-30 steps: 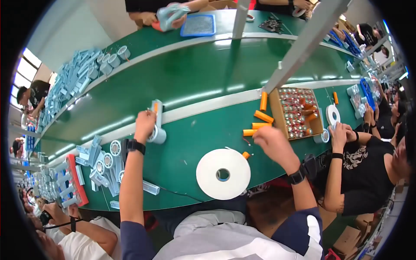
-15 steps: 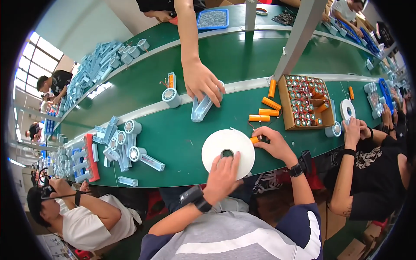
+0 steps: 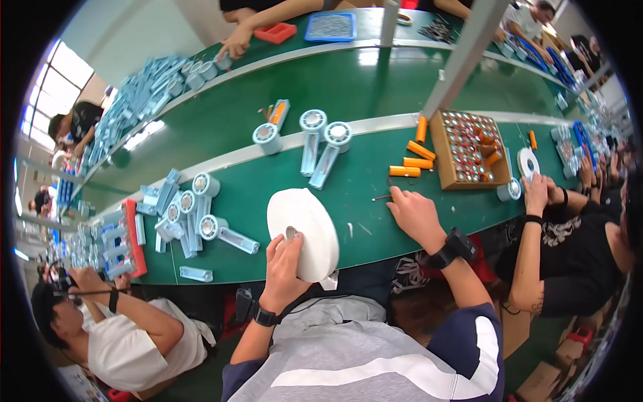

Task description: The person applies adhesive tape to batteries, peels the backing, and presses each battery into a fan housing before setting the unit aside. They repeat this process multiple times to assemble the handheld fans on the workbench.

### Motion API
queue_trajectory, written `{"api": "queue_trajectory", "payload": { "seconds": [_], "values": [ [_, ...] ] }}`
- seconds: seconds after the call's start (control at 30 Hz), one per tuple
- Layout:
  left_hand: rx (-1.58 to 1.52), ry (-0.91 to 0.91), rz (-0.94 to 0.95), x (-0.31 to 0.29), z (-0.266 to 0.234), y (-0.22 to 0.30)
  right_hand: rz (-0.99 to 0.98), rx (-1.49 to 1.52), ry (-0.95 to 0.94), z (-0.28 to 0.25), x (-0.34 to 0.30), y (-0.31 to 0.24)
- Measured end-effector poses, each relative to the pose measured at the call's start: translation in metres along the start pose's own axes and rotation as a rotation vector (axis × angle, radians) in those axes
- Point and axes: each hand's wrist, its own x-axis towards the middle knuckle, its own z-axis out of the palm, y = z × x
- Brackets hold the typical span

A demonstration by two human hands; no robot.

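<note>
My left hand (image 3: 284, 271) grips a large white roll of tape (image 3: 308, 231), tilted up off the bench with a finger at its centre hole. A loose end hangs at its lower edge. My right hand (image 3: 418, 218) is closed, back upward, low over the green bench. A short wire (image 3: 382, 198) sticks out by its fingertips; the orange battery cell it held a moment earlier is covered by the hand. Beyond it lie several orange battery cells (image 3: 404, 171). Two light-blue housings with round heads (image 3: 326, 151) stand ahead of the roll.
A cardboard box of battery cells (image 3: 445, 171) stands right of the loose ones. More blue housings (image 3: 191, 208) lie piled at left beside a red rack (image 3: 137, 238). A metal post (image 3: 462, 60) rises at the bench's back rail. Co-workers sit on both sides; another person's hand (image 3: 238, 41) is across.
My left hand has lifted and tilted the tape roll, moving it left. My right hand has turned over its cell. The person across has let go of the blue housings and withdrawn.
</note>
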Motion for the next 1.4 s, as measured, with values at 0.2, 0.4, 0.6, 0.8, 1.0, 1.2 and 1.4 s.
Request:
{"api": "queue_trajectory", "payload": {
  "seconds": [0.2, 0.4, 0.6, 0.8, 1.0, 1.2, 1.4],
  "values": [
    [0.173, -0.117, 0.271, 0.008, -0.032, -0.023, 0.185, 0.81, -0.148, -0.077, 0.029, -0.042],
    [0.157, -0.182, 0.423, 0.011, -0.051, -0.016, -0.106, 0.966, -0.133, -0.084, 0.074, -0.131],
    [-0.022, -0.159, 0.704, -0.024, -0.007, 0.014, 0.3, 0.907, 0.563, -0.041, 0.146, -0.102],
    [0.026, -0.382, 0.206, 0.045, 0.065, 0.012, 0.353, 1.11, 0.598, -0.107, 0.14, -0.015],
    [-0.106, -0.388, 0.412, 0.099, 0.068, 0.034, 0.428, 1.008, 0.806, -0.077, 0.069, 0.017],
    [0.478, -0.218, 0.688, 0.219, 0.113, -0.078, 0.547, 1.154, 0.862, -0.048, 0.039, -0.007],
    [0.48, -0.613, 0.675, 0.229, 0.084, -0.056, 0.823, 1.412, 0.82, -0.044, 0.02, -0.016]
  ]
}}
